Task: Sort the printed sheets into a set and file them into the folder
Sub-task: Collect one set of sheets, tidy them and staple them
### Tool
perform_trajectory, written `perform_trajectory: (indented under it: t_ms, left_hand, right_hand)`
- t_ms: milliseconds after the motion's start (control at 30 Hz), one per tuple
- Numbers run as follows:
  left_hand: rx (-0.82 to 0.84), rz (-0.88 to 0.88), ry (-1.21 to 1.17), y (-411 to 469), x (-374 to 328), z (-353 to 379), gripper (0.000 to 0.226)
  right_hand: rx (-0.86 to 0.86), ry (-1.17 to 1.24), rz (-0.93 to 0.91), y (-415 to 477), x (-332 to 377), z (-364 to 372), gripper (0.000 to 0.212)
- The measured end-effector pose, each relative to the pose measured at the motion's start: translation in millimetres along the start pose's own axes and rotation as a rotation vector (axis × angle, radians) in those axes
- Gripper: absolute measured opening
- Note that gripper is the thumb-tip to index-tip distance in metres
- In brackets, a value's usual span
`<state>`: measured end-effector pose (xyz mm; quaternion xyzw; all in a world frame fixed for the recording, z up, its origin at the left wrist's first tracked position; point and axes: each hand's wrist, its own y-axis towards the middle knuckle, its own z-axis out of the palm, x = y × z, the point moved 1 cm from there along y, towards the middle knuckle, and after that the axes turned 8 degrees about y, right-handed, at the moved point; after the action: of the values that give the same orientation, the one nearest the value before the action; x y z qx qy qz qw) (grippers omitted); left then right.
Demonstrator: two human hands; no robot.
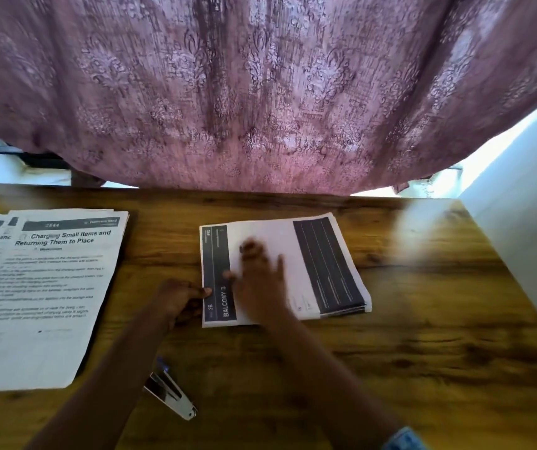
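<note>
A small stack of printed sheets [322,254] with dark header bands lies in the middle of the wooden table [422,319]. My right hand [260,274] lies flat on top of this stack, fingers spread and blurred by motion. My left hand [179,297] grips the stack's left edge, thumb on the top sheet near the "BALCONY" band. A second, larger pile of printed sheets [43,287], fanned at its top, lies at the table's left; its top page reads "Charging Small Items and Returning Them to Place". A dark edge shows under that pile's right side; I cannot tell whether it is the folder.
A metal stapler [171,396] lies near the front edge between the two piles. A patterned mauve curtain [260,92] hangs behind the table's far edge. A pale wall [526,238] borders the table on the right.
</note>
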<state>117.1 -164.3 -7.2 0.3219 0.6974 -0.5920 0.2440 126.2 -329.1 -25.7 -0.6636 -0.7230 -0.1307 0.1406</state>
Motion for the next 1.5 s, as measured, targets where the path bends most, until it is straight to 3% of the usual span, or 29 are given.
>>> perform_trajectory:
  t_ms: [67,233,367,467,533,600,1233,1333,1433,1500]
  left_hand:
    - [-0.013,-0.002,-0.001,-1.4,-0.3,1.3,0.006]
    - [-0.002,0.003,0.019,-4.7,-1.8,2.2,0.006]
    - [-0.001,-0.001,0.024,-5.6,-1.8,1.8,0.006]
    - [0.008,0.003,0.032,-6.9,-3.2,0.8,0.007]
    - [0.000,0.002,0.037,-6.0,-2.8,0.2,0.006]
    - [0.001,0.006,0.039,-5.8,-1.9,0.2,0.006]
    - [0.128,0.003,0.179,-28.1,21.1,-15.8,0.017]
    - [0.137,0.025,0.160,-27.5,20.7,-15.7,0.012]
    - [0.155,0.021,0.143,-27.5,19.0,-14.2,0.007]
    - [0.160,0.018,0.135,-26.5,19.4,-15.1,0.005]
  right_hand:
    - [0.080,-0.007,-0.013,-24.4,4.1,13.9,0.073]
    - [-0.073,-0.052,0.270,-39.0,-101.3,-22.0,0.076]
    - [-0.065,-0.055,0.422,-40.4,-122.9,-43.3,0.072]
    - [-0.118,-0.091,0.258,-30.9,-83.9,-42.1,0.071]
    - [-0.035,-0.044,0.021,-24.2,-45.8,-31.2,0.070]
    - [0.074,-0.012,-0.077,-23.9,-21.0,-14.1,0.069]
    - [0.059,-0.026,-0.060,-26.1,-21.3,5.4,0.072]
    - [0.003,0.080,-0.079,-27.3,-19.6,-2.2,0.064]
    - [-0.204,0.226,-0.105,-57.3,1.6,-21.4,0.035]
    - [-0.044,0.245,-0.143,-94.4,35.1,-26.9,0.027]
